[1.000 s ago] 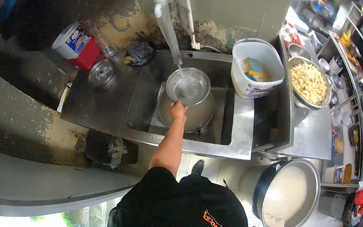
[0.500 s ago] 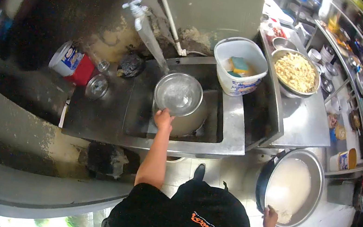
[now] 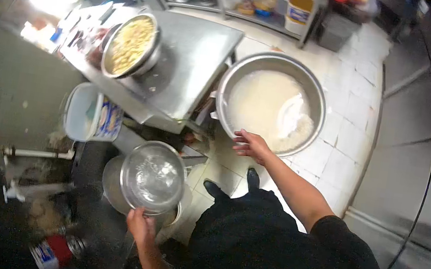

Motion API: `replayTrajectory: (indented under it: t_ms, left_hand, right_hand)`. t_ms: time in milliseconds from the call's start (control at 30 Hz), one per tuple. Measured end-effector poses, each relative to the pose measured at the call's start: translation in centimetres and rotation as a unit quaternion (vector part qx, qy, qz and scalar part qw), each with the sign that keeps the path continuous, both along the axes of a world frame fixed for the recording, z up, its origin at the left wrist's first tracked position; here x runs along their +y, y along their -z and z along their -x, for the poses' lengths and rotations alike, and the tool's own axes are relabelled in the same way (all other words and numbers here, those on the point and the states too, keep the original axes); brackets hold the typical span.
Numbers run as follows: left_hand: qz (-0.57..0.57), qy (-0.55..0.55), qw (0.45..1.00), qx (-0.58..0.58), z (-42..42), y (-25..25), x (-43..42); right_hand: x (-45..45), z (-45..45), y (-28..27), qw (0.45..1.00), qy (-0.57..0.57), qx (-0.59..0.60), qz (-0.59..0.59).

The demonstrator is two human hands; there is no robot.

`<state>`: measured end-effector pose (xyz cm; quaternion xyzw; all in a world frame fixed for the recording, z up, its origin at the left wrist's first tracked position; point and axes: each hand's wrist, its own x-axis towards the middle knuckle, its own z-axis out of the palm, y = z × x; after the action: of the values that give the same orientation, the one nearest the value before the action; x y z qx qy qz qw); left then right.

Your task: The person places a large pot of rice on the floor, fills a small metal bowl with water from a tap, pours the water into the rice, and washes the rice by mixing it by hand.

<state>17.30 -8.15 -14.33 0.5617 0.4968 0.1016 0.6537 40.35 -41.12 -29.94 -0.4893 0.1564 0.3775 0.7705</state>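
Note:
My left hand (image 3: 140, 226) grips the near rim of a round metal bowl (image 3: 153, 178), which has clear water in it. The bowl is held over the front edge of the sink area. With fingers stretched apart, my right hand (image 3: 252, 144) is at the near rim of a large metal basin (image 3: 224, 105); whether it touches the rim I cannot tell. Cloudy whitish water (image 3: 265, 100) fills much of the basin, with pale grains, which look like rice (image 3: 294, 138), piled at its near right side.
A steel table (image 3: 198, 43) carries a bowl of pale yellow cut pieces (image 3: 131, 44). A white plastic tub (image 3: 80, 111) stands by the sink, near the tap (image 3: 14, 192). Steel doors (image 3: 403, 146) line the right side. My shoes (image 3: 215, 190) are on the tiled floor.
My view has turned right, toward the basin. My left hand has carried the bowl away from under the tap's stream. My right hand's fingers now stretch out at the basin's near rim.

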Motion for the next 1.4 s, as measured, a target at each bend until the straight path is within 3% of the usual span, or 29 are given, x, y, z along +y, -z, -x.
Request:
replayTrajectory:
  t_ms: [100,167,233,300,367,400,433,467,500,567,600,700,733,800,900,967,1033,1067,1167,1233,1300,1367,1400]
  left_hand:
    - [0.038,0.072,0.997,0.000,-4.8,0.3,-6.6]
    - [0.000,0.170,0.985,0.006,-6.9,5.0,-7.7]
    - [0.054,0.168,0.983,-0.047,-11.7,4.3,-13.8]
    - [0.031,0.232,0.972,-0.013,-15.1,7.7,-16.4]
    - [-0.175,0.382,0.907,0.018,-18.6,10.7,-19.2]
    - [-0.197,0.401,0.893,-0.060,-20.1,11.8,-20.9]
    - [-0.218,0.416,0.872,-0.139,-21.6,12.5,-22.6]
    - [-0.281,0.446,0.841,-0.120,-23.0,12.6,-24.1]
    - [-0.342,0.475,0.805,-0.100,-24.4,12.6,-25.5]
    - [-0.393,0.471,0.771,-0.169,-26.6,13.4,-28.1]
    - [-0.418,0.467,0.753,-0.202,-27.6,13.4,-29.1]
    - [-0.402,0.510,0.729,-0.215,-29.4,11.0,-31.3]
    - [-0.395,0.528,0.717,-0.224,-29.9,10.3,-31.8]
    - [-0.381,0.564,0.691,-0.243,-30.9,9.1,-32.4]
    - [-0.493,0.613,0.562,-0.254,-32.0,7.8,-32.5]
    - [-0.504,0.604,0.567,-0.243,-32.3,7.5,-31.5]
    - [-0.520,0.579,0.593,-0.209,-32.5,7.9,-29.6]
    - [-0.487,0.559,0.644,-0.190,-32.1,6.8,-28.6]
    - [-0.550,0.405,0.692,-0.233,-31.8,7.0,-24.1]
    - [-0.503,0.348,0.766,-0.197,-30.5,5.3,-21.1]
    - [-0.430,0.246,0.867,-0.052,-28.7,2.9,-17.9]
    - [-0.376,0.189,0.899,0.125,-25.9,-0.9,-14.0]
    - [-0.269,0.096,0.958,0.012,-24.1,-2.3,-12.5]
  right_hand:
    - [-2.9,-0.6,1.3,0.995,0.062,0.060,-0.058]
    - [-5.8,-1.7,2.4,0.989,0.101,0.084,-0.071]
    - [-9.0,-3.1,4.7,0.989,0.127,0.058,-0.040]
    - [-12.4,-4.3,6.9,0.989,0.143,0.024,0.015]
    - [-14.9,-5.5,7.2,0.975,0.153,0.025,0.159]
    - [-16.7,-6.3,9.0,0.946,0.055,-0.082,0.308]
    - [-18.8,-7.3,12.3,0.876,-0.046,-0.188,0.443]
    - [-20.0,-7.8,14.3,0.767,-0.146,-0.284,0.557]
    - [-20.4,-7.7,13.8,0.766,-0.112,-0.302,0.556]
    - [-21.5,-7.4,12.3,0.760,-0.042,-0.334,0.555]
    - [-22.2,-8.8,11.8,0.668,-0.236,-0.423,0.565]
    - [-23.3,-10.6,11.1,0.588,-0.260,-0.473,0.602]
    - [-23.8,-11.3,10.1,0.578,-0.377,-0.367,0.624]
    - [-24.3,-11.9,9.1,0.537,-0.448,-0.297,0.650]
    - [-24.6,-11.4,8.1,0.503,-0.492,-0.266,0.659]
    - [-23.0,-9.9,8.2,0.523,-0.512,-0.250,0.634]
    - [-19.7,-8.0,8.5,0.581,-0.522,-0.231,0.580]
    - [-17.6,-7.0,8.7,0.622,-0.523,-0.217,0.542]
    - [-9.2,-5.0,9.6,0.790,-0.479,-0.108,0.367]
    - [-3.2,-5.2,11.3,0.895,-0.377,-0.008,0.238]
    - [1.4,-6.3,14.7,0.981,-0.158,0.022,0.107]
    - [1.7,-10.1,14.4,0.946,-0.206,-0.055,0.243]
    - [1.2,-12.4,14.0,0.920,-0.224,-0.091,0.308]
